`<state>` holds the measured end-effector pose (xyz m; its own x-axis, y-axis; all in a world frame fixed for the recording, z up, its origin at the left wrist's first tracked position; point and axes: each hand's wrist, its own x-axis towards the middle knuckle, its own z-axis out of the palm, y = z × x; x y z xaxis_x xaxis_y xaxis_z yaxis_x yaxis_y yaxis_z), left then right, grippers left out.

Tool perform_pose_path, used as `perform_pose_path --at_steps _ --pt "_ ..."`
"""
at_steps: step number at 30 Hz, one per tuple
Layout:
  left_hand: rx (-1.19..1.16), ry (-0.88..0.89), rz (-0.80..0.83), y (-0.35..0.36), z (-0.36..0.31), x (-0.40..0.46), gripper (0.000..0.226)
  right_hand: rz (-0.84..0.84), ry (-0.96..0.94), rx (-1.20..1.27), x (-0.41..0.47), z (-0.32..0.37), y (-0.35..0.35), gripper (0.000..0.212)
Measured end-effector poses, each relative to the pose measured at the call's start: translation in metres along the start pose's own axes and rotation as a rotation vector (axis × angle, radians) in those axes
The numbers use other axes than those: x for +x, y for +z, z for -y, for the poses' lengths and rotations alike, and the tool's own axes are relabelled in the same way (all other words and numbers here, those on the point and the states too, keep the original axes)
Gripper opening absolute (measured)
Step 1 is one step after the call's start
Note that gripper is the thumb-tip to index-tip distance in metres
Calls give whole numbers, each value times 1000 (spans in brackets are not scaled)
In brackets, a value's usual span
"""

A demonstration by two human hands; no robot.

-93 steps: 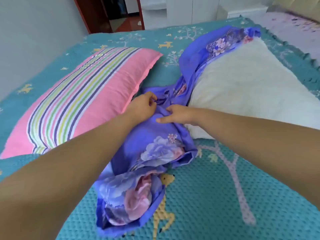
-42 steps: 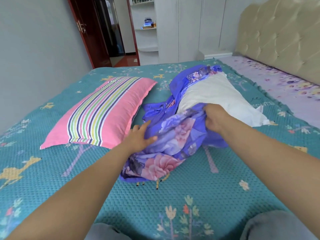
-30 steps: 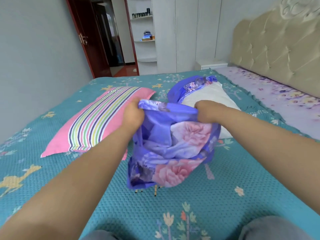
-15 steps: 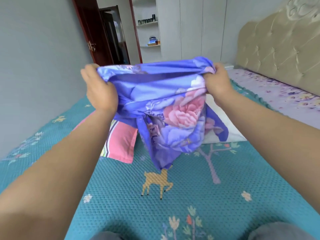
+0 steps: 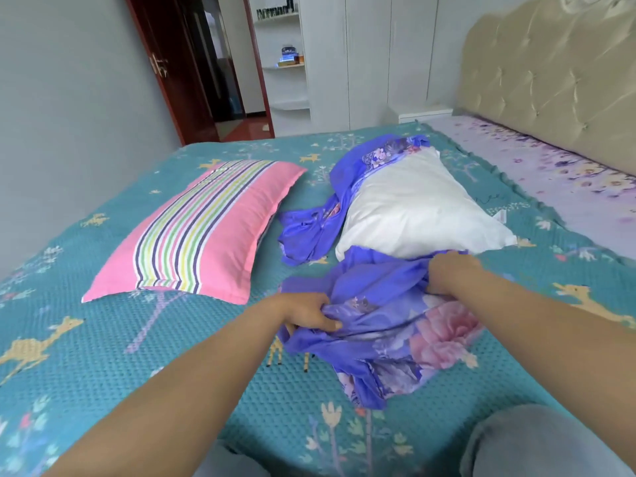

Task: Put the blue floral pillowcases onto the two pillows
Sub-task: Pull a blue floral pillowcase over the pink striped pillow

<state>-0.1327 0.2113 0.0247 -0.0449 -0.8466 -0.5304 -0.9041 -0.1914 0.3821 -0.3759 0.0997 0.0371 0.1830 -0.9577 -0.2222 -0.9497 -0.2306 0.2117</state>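
Pillowcase, blue floral: crumpled on the teal bedspread, at the near end of the white pillow. Left hand pinches a fold at its left edge; right hand grips bunched fabric at its upper right. Second blue floral pillowcase: lies loose along the white pillow's left side and far end. Striped pink pillow: flat, left of both, uncovered.
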Motion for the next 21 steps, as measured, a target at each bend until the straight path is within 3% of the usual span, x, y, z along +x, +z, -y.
perform_pose_path --at_steps 4,6,9,11,13,14,16,18,20,21 --pt "151 -30 -145 -1 1 18 68 -127 -39 52 8 -7 13 89" --pt "340 -97 -187 -2 1 20 51 -131 -151 70 14 -11 12 98" --pt "375 -232 -442 -18 3 12 36 107 -256 143 15 -8 7 82" --pt "245 -283 -698 -47 2 -1 34 120 -319 172 15 4 10 58" --pt "25 -277 -817 -81 -3 -15 28 78 -371 334 11 20 6 44" --pt "-140 -221 -816 -95 -8 -23 21 59 -388 405 8 29 2 48" --pt "-441 -53 -743 -108 -26 -34 19 -78 -449 509 -5 45 -20 81" --pt "-491 110 -666 -110 -43 -38 23 -297 -502 615 -24 59 -50 104" --pt "-509 285 -709 -104 -54 -36 27 -328 -493 730 -26 69 -77 93" --pt "-584 340 -799 -98 -56 -34 27 -258 -458 815 -24 74 -86 66"
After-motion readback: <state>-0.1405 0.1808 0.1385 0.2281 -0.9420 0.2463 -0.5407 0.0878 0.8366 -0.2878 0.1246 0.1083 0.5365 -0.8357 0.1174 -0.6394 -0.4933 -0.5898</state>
